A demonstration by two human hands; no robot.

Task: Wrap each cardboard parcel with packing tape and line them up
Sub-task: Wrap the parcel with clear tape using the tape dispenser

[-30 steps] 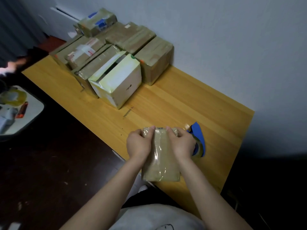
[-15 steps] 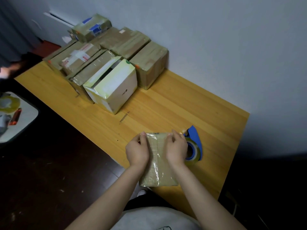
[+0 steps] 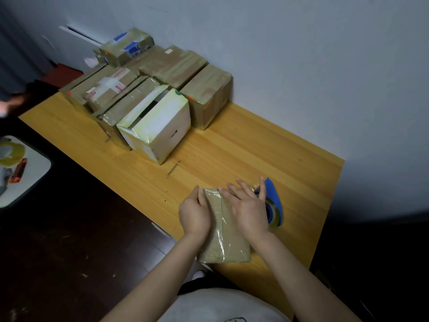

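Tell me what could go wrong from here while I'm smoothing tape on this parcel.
The parcel overhangs the near edge of the table, so pressing with the left hand and right hand could tip it off. The tape dispenser sits right beside the right hand; an open finger might knock it or catch its cutting end. The tape already looks wrinkled, so creases may get pressed in.

I see the small brown parcel lying flat at the table's near edge, long axis running away from me, glossy clear tape over its top. Blue tape dispenser sits just right of it, clear roll in it. Taped parcels packed together at far left by the wall; one white box in front.
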